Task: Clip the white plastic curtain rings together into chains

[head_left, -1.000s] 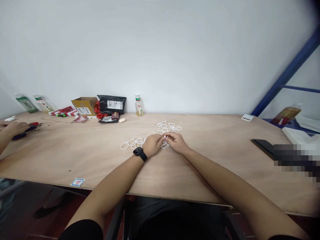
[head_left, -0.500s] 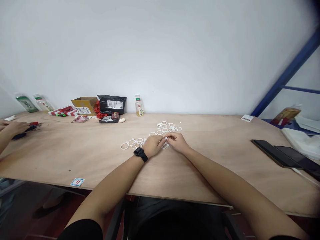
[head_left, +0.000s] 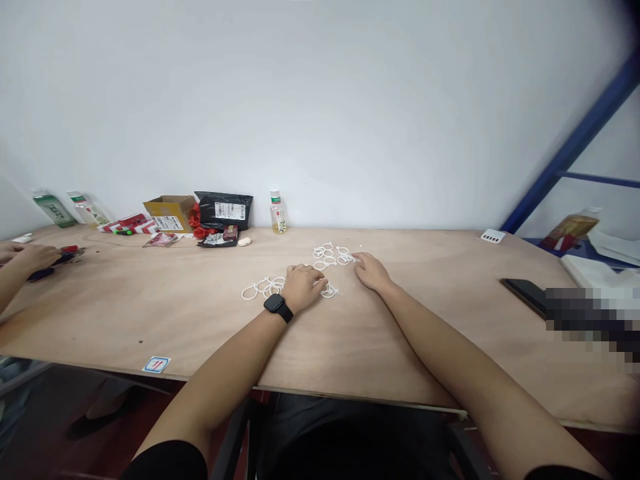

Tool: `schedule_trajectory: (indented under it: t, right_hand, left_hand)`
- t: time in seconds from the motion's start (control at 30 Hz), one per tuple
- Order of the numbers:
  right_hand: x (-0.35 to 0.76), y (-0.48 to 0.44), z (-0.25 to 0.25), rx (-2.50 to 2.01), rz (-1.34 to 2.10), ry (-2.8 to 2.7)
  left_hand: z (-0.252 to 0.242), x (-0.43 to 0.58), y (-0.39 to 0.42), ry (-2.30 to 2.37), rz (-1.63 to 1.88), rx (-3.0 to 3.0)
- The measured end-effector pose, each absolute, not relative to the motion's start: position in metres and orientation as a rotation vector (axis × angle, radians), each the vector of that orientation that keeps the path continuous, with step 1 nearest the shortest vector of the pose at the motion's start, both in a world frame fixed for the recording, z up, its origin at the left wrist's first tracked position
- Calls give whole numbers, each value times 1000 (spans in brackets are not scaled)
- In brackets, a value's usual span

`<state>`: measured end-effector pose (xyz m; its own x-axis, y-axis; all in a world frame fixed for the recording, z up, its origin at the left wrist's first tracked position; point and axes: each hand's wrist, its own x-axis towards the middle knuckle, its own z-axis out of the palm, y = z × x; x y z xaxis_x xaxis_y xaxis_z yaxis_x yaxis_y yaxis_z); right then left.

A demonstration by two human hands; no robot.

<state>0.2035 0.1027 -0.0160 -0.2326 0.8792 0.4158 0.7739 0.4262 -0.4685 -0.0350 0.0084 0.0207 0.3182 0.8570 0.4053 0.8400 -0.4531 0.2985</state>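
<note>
White plastic rings with small eyelets lie in loose groups on the table. My left hand (head_left: 303, 288), with a black watch on its wrist, is closed over a white plastic ring (head_left: 329, 292) that shows below its fingertips. Farther right, my right hand (head_left: 373, 272) has its index finger and thumb at a ring on the right edge of the far group (head_left: 343, 256); most of that ring is hidden by the hand. Left of my left hand lie several overlapping rings (head_left: 250, 292). More rings (head_left: 320, 265) rest between the two hands.
Against the wall stand a drink bottle (head_left: 278, 212), a black parcel bag (head_left: 223, 209) and a cardboard box (head_left: 169, 213). At the far left a co-worker's hand (head_left: 37, 257) is at dark items. A phone (head_left: 525, 293) lies right, near a white power strip (head_left: 493, 237).
My hands were together at a ring; now my right hand has moved away, right and back, to the far ring group. My left hand stays in nearly the same place.
</note>
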Motion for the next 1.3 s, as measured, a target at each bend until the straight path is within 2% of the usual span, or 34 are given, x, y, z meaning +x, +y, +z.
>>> schedule_trajectory:
  t: [0.17, 0.5, 0.7, 0.8, 0.9, 1.17, 1.3]
  right_hand:
    - [211, 113, -23, -1561, 170, -2202]
    - [187, 85, -17, -1289, 193, -2092]
    - [183, 81, -21, -1528, 110, -2136]
    - [188, 85, -23, -1527, 178, -2173]
    - [187, 84, -19, -1340, 279, -2164]
    - [147, 43, -2, -791, 809, -1896]
    - [141, 29, 4, -735, 834, -1933]
  left_hand:
    - [19, -34, 9, 1616, 894, 2463]
    - [14, -33, 12, 1598, 945, 2398]
    - [13, -33, 13, 1592, 946, 2396]
    - [13, -32, 12, 1580, 937, 2402]
    - [12, -33, 13, 1580, 948, 2405]
    - [11, -35, 14, 1565, 965, 2420]
    - [13, -33, 12, 1548, 862, 2474]
